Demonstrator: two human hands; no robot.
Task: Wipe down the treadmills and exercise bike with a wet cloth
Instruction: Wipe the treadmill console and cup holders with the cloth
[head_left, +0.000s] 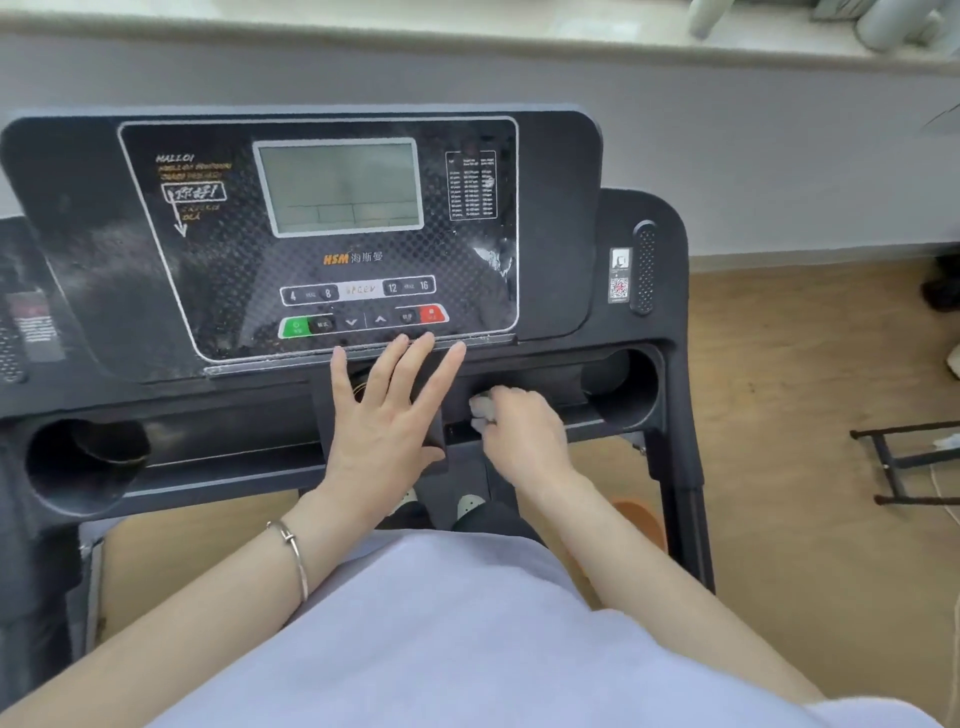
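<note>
- Fingers (385, 366) of the left hand (384, 415) are held straight and spread, with nothing grasped. They are laid flat on the centre block of the treadmill (104, 234), and the tips reach toward 12 o'clock, up to the lower edge of the button panel (358, 312).
- The right hand (519, 431) is curled round a small white cloth (482, 408). The cloth is bunched and pressed into the tray (550, 387), just at 3 o'clock from the left hand.
- A thin bracelet (296, 551) is worn on the left wrist, at 7 o'clock from that hand.
- A round cup holder (83, 462) is set at the tray's 9 o'clock end. A second one is seen at the 3 o'clock end, beyond the cloth.
- A grey screen (340, 184) is seen at 12 o'clock, unlit. Pale smears and a white scuff are seen on the panel's right side, at about 1 o'clock from the cloth.
- The tray is judged to be the part being wiped. Whether the smears on the panel are dust or drying wipe marks cannot be told, so that surface may need another pass.
- The belt and lower frame are mostly hidden below the body. No second treadmill or exercise bike is in view, so most of the job is judged to be left.
</note>
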